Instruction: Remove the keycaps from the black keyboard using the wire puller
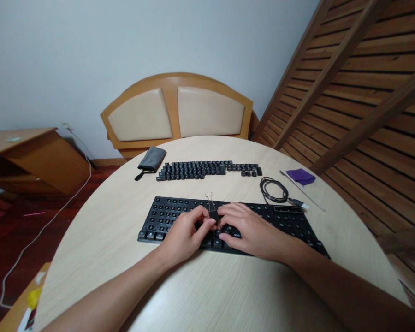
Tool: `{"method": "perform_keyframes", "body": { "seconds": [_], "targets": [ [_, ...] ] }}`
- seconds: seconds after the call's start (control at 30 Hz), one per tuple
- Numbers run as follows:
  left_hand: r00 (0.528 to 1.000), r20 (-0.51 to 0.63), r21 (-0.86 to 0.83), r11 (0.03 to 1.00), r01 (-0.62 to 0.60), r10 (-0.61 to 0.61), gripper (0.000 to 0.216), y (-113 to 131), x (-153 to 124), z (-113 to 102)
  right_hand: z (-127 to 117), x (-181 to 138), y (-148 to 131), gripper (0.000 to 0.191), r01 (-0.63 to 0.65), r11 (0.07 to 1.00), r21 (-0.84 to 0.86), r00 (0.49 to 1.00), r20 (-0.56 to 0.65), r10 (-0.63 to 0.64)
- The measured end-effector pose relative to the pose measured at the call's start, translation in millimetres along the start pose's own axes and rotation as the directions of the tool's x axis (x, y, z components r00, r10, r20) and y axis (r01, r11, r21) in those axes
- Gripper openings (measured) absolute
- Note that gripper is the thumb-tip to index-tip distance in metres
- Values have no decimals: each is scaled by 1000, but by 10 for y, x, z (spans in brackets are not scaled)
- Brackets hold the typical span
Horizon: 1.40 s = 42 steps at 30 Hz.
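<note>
A black keyboard (pixel 166 216) with most keycaps removed lies on the round table (pixel 100 230) in front of me. Both my hands rest over its middle. My left hand (pixel 186 233) and my right hand (pixel 249 228) pinch a black binder clip (pixel 212 213) between their fingertips, its wire handles sticking up. The clip sits just above the keyboard's key field. Several loose black keycaps (pixel 200 169) are laid out in rows farther back on the table.
A grey pouch (pixel 151 160) lies back left of the keycaps. A coiled black cable (pixel 273 190) with a USB plug, a purple cloth (pixel 300 176) and a thin stick lie right. A chair (pixel 176 113) stands behind the table; wooden slats rise at right.
</note>
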<state>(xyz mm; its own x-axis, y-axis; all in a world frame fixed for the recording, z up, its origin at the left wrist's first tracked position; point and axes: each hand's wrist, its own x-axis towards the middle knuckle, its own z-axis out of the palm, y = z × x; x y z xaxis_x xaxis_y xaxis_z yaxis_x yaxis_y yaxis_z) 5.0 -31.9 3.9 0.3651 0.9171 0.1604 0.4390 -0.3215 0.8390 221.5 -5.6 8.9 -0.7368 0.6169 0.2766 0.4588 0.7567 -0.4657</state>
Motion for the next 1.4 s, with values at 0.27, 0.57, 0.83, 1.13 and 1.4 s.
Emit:
{"method": "perform_keyframes", "body": {
  "seconds": [0.27, 0.57, 0.83, 1.13, 1.4],
  "targets": [
    [998, -29, -130, 990, 49, -53, 18, -68, 29, 16, 17, -2, -3, 11, 1, 1000, -9, 1000, -1, -1],
    [999, -36, -78, 997, -4, 1, 16, -58, 4, 7, 21, 6, 4, 10, 15, 1000, 6, 1000, -26, -15],
    [998, -62, -102, 994, -33, 27, 12, -15, -1, 6, 37, 8, 25, 10, 32, 999, 14, 999, -35, -32],
    [997, -70, -85, 995, -45, 39, 11, -32, 8, 10, 58, 5, 34, 16, 3, 1000, 27, 999, -47, -2],
    [997, -68, -94, 995, -43, 37, 12, -33, -11, 7, 52, 14, -1, 22, -54, 993, 107, 998, -35, 58]
  ]
}}
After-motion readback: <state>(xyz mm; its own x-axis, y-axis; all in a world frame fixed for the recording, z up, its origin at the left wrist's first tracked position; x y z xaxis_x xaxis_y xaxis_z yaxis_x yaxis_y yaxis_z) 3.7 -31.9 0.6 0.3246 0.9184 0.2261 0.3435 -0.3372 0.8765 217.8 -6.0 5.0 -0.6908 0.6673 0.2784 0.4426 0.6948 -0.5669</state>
